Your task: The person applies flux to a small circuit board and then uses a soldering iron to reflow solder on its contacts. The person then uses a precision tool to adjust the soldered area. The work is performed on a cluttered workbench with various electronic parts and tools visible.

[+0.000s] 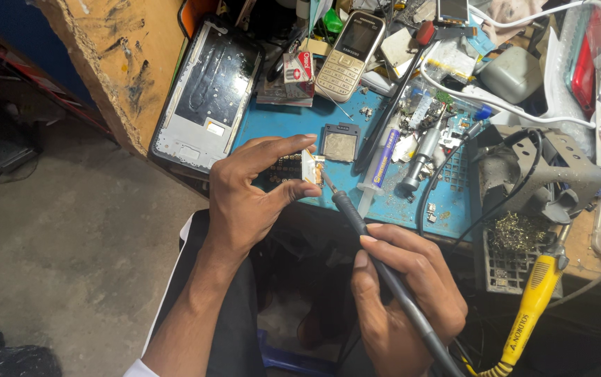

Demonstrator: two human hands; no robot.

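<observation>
The left hand pinches a small circuit board between thumb and fingertips, lifted just clear of the near edge of the counter and tilted, so its edge faces the tool. The right hand is wrapped pen-style around a dark soldering iron, fingers pressed close about the grip, and the tip comes up to touch the board's right end, or very nearly; contact itself is too fine to tell. Holding the board in the air looks like a way to turn the joint toward the iron, since the blue mat is crowded.

Just beyond the board lies a small square frame part, then a syringe of paste and a metal tool angled across the mat. Along the left edge a stripped phone frame leans over the counter's corner; a keypad phone sits toward the far edge. At the right, a grey iron stand with brass wool sits on the near edge, and a yellow-handled iron hangs below it.

Open room is only on the near side, over the lap, where both hands work; the iron's cord trails down right, close to the yellow handle.
</observation>
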